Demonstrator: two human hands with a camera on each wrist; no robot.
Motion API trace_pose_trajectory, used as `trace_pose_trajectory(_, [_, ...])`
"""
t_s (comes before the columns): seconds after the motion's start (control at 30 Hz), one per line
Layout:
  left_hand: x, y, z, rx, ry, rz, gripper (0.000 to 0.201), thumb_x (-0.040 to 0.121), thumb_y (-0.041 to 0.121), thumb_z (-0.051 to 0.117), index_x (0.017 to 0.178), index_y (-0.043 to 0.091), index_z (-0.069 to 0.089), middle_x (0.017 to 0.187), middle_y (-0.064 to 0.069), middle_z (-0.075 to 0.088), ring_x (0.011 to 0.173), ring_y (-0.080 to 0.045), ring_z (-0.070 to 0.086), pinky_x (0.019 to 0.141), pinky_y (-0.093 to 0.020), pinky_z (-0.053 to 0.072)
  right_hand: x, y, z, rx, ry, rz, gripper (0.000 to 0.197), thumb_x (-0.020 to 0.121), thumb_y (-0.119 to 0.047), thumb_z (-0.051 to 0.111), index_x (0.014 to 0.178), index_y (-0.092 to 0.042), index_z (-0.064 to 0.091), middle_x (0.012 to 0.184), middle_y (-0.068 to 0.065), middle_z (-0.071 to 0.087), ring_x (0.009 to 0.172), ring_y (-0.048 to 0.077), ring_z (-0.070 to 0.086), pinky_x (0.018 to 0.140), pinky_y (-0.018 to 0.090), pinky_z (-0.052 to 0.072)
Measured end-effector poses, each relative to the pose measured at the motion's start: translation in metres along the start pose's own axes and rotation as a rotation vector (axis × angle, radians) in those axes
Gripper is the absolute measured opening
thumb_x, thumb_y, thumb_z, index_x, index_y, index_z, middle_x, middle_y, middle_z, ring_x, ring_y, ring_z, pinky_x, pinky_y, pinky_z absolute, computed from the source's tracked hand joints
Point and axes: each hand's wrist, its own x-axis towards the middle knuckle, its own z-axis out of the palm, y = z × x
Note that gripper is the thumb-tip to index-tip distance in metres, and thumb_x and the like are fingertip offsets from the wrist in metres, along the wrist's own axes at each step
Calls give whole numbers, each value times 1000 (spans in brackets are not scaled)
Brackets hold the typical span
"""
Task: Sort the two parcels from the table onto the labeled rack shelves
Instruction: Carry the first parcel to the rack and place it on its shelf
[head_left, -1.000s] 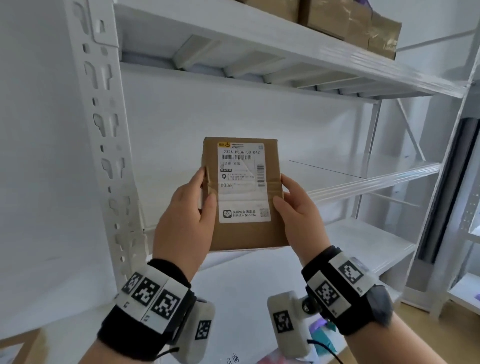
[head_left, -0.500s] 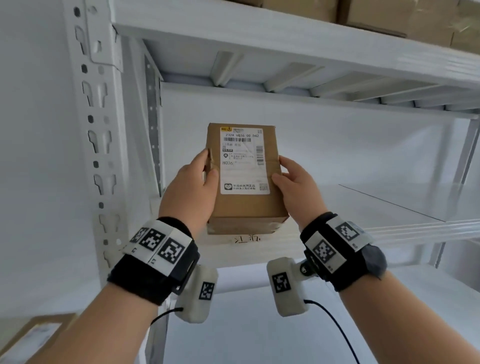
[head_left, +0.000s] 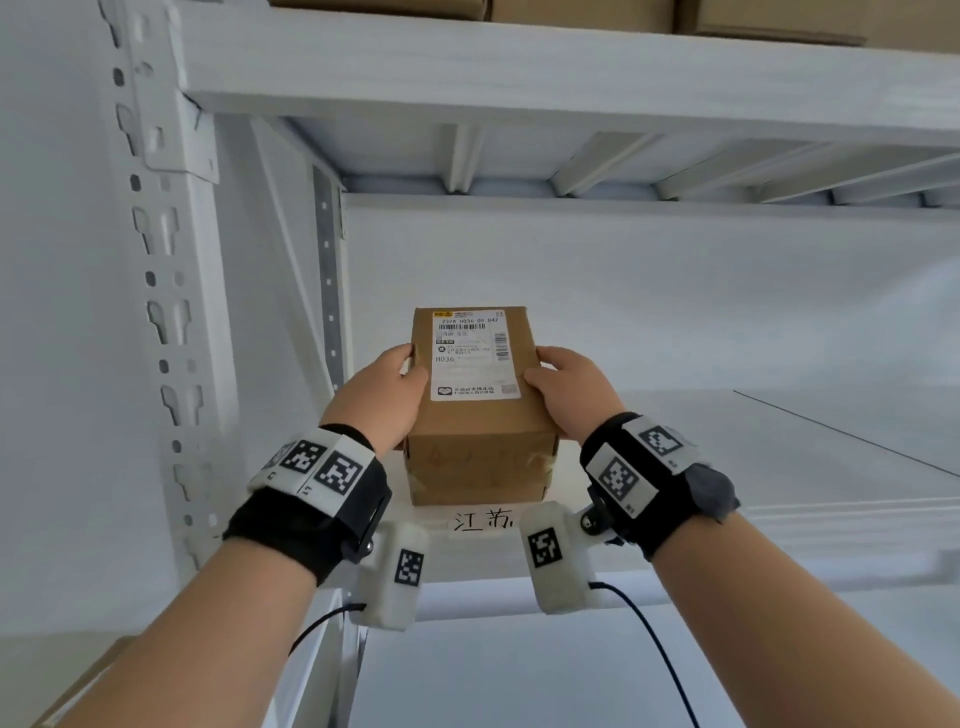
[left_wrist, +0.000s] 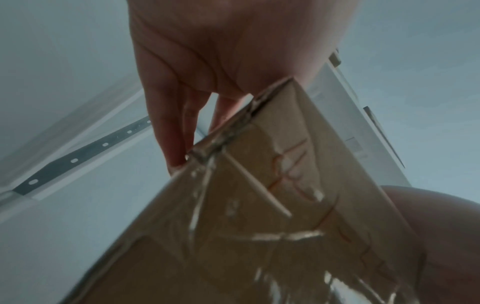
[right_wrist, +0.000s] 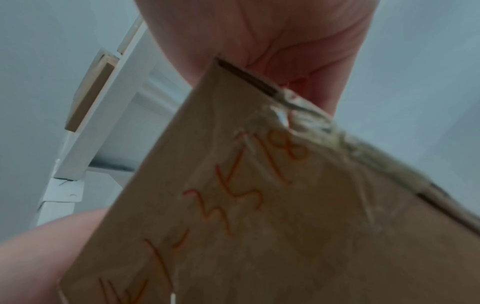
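Cardboard parcel (head_left: 475, 395) | now over shelf (head_left: 727, 499) edge | both hands holding

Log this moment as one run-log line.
step: placing parcel | left hand: holds left side | right hand: holds right side | position: at front edge of labeled shelf | release: not yet

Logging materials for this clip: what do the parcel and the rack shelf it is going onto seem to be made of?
Parcel: brown corrugated cardboard, matte; fluted edge visible in the right wrist view, glossy clear tape on the seams, white paper shipping label on top.
Rack shelf: apparently white-painted metal with a slight sheen; slotted upright and ribbed underside suggest steel.
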Motion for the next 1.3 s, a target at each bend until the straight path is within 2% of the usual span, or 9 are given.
trace_pose_trajectory(0.23, [9,8,-2,-80,-87,-98,29,94,26,33,115,24,53,93,-3,65,76,-22,63,51,-29,50,16,0,6,-93,-39,61,33,89,-18,39,110,-6,62,108,16,68,99,34,64,89,49,53])
trace_pose_trajectory(0.33, [14,11,-3,-150,-154,-196,25,96,23,34,107,14,55,85,-6,61,69,-23,60,54,-31,52,23,-1,7,-126,-69,121,30,91,-16,38,97,4,60,111,23,65,103,36,61,91,48,51])
trace_pose_trajectory(0.4, [16,10,-2,-160,-186,-267,29,96,25,35,108,8,55,86,-11,61,67,-26,61,56,-33,52,27,-1,7,-156,-100,170,24,94,-18,38,92,-1,55,113,24,63,104,36,60,93,46,50])
trace_pose_trajectory(0.53, [18,6,0,-182,-199,-356,27,95,28,40,79,11,53,76,-10,56,58,-26,60,51,-30,51,31,-1,3,-224,-177,219,36,96,-19,38,124,-1,53,129,21,55,118,35,54,101,41,45])
trace_pose_trajectory(0.7, [18,6,1,-209,-198,-366,28,95,29,42,74,14,52,77,-7,54,58,-25,58,48,-28,50,32,-3,3,-263,-185,209,40,97,-18,36,131,1,47,136,21,50,125,34,49,105,42,41])
trace_pose_trajectory(0.83, [14,5,-3,-234,-184,-348,40,93,44,42,108,10,58,96,-11,60,72,-30,65,64,-36,56,31,-2,3,-233,-168,213,43,97,-24,36,132,1,46,137,22,50,126,35,48,106,43,40])
trace_pose_trajectory(0.93, [9,3,-10,-200,-126,-326,56,91,50,39,132,12,43,119,-10,55,93,-31,63,78,-41,56,28,-3,1,-152,-92,214,49,95,-35,38,126,2,50,132,24,54,121,38,52,103,47,43])
trace_pose_trajectory(1.1, [-10,1,-23,-6,49,-104,53,90,43,44,136,17,42,134,-6,51,118,-25,50,100,-39,41,10,-5,-3,-136,92,59,48,93,-33,43,131,-5,49,136,14,53,124,30,50,100,37,39])
trace_pose_trajectory(1.3, [-52,-2,-41,100,263,147,54,86,40,54,136,28,40,138,3,47,122,-19,47,99,-35,38,-32,-10,2,-187,149,-203,49,90,-29,51,137,-21,40,141,1,46,127,19,44,96,28,36])
